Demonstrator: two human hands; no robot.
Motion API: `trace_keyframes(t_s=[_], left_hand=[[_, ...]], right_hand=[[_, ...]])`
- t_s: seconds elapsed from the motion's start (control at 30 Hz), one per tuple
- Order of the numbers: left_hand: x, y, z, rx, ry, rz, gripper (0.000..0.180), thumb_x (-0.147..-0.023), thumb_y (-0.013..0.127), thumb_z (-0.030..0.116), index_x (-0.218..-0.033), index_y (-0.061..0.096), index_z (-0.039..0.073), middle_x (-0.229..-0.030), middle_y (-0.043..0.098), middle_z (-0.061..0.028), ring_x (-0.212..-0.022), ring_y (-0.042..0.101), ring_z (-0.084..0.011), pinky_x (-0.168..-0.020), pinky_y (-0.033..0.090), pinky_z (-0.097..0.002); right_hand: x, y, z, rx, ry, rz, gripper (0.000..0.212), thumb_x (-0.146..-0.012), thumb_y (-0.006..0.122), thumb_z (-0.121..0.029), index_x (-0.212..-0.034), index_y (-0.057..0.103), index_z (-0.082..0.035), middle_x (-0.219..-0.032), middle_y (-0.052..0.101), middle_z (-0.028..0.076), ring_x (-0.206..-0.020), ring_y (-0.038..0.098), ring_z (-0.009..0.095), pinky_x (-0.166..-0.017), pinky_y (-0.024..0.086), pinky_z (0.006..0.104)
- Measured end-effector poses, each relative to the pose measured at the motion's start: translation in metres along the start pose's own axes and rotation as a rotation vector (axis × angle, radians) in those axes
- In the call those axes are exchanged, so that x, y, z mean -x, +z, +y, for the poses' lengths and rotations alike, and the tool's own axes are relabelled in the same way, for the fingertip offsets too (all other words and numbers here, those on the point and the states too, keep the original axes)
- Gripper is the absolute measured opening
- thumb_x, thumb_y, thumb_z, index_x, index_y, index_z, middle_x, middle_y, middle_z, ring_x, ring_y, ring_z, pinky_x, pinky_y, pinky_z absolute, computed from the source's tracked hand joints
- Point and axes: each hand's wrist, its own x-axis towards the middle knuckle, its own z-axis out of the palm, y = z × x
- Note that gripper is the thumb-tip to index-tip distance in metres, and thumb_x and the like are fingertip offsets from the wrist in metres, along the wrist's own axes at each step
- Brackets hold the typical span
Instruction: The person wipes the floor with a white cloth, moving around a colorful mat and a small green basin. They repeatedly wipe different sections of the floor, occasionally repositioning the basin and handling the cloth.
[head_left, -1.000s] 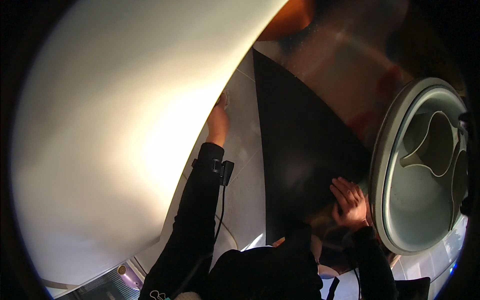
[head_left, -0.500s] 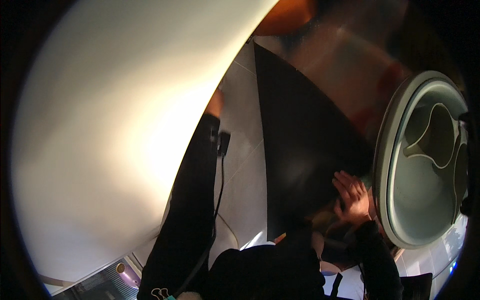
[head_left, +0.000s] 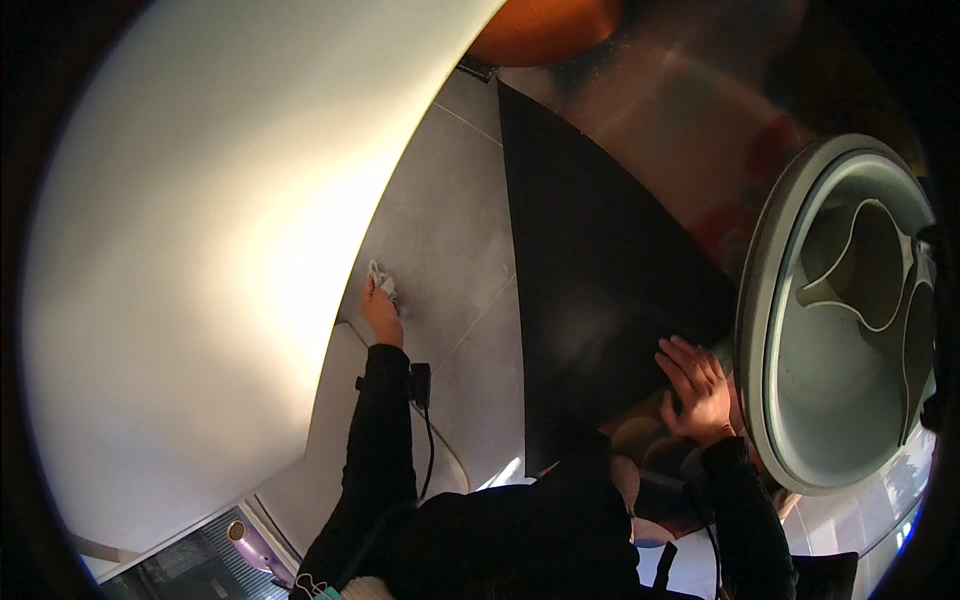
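My left hand (head_left: 381, 315) is closed around a crumpled white and grey cloth (head_left: 379, 278), reaching out over the grey tiled surface (head_left: 460, 230) beside the large white lit shape. At the right, my right hand (head_left: 699, 392) lies with its fingers stretched out and together at the lower edge of a dark, flat panel (head_left: 610, 280), holding nothing. It is close to the rim of a round grey-green tray (head_left: 800, 400), which has curved dividers inside.
The large white curved shape (head_left: 200, 240) fills the left side. An orange round thing (head_left: 545, 30) is at the top. A black box with a cable (head_left: 420, 383) hangs by my left forearm. A purple hair dryer (head_left: 258, 550) lies at the lower left. Glossy reddish surface (head_left: 690, 110) lies beyond the panel.
My left hand has come back nearer from behind the white shape, so the cloth in it now shows. The view has shifted slightly; my right hand has stayed at about the same place.
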Motion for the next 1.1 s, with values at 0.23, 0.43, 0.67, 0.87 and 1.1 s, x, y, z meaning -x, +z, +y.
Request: trace_keyframes(t_s=[0.23,0.43,0.67,0.87,1.1], left_hand=[[-0.059,0.071,0.002,-0.348,0.527,-0.100,0.040,-0.098,0.052,0.012,-0.136,0.050,0.000,-0.141,0.049,-0.0186,-0.125,0.052,-0.0287,-0.103,0.043,-0.0368],[0.072,0.043,0.033,-0.304,0.589,-0.659,0.032,-0.101,0.046,0.008,-0.131,0.056,0.006,-0.142,0.051,-0.0097,-0.131,0.048,-0.0225,-0.110,0.037,-0.0371],[0.019,-0.026,-0.013,0.063,-0.030,-0.048,0.034,-0.102,0.046,0.018,-0.129,0.054,-0.001,-0.132,0.055,-0.0175,-0.118,0.055,-0.0284,-0.099,0.043,-0.0364],[-0.106,0.027,-0.066,-0.372,0.278,0.133,0.031,-0.093,0.055,0.014,-0.116,0.061,-0.006,-0.108,0.064,-0.0232,-0.101,0.061,-0.0363,-0.086,0.046,-0.0424],[-0.174,0.127,0.051,0.136,0.089,-0.121,0.028,-0.096,0.050,0.009,-0.119,0.063,-0.002,-0.093,0.066,-0.0110,-0.075,0.056,-0.0197,-0.067,0.046,-0.0326]], right_hand=[[-0.001,-0.004,-0.002,0.016,-0.016,-0.038,0.057,-0.069,0.061,-0.010,-0.125,0.060,-0.003,-0.139,0.053,0.012,-0.133,0.047,0.029,-0.107,0.038,0.0495],[-0.005,-0.004,0.003,0.023,-0.078,0.022,0.054,-0.066,0.062,-0.009,-0.119,0.064,0.000,-0.134,0.056,0.015,-0.129,0.051,0.030,-0.103,0.042,0.0490],[-0.003,-0.003,0.000,-0.011,-0.044,0.024,0.055,-0.066,0.062,-0.010,-0.121,0.062,-0.004,-0.135,0.056,0.011,-0.129,0.050,0.029,-0.104,0.042,0.0487],[-0.006,-0.006,-0.003,-0.006,-0.016,0.018,0.055,-0.064,0.061,-0.010,-0.118,0.065,-0.001,-0.134,0.057,0.014,-0.128,0.052,0.031,-0.101,0.044,0.0487],[-0.009,-0.009,-0.005,-0.008,-0.010,0.019,0.055,-0.064,0.061,-0.009,-0.118,0.065,-0.002,-0.135,0.057,0.013,-0.128,0.052,0.030,-0.102,0.044,0.0489]])
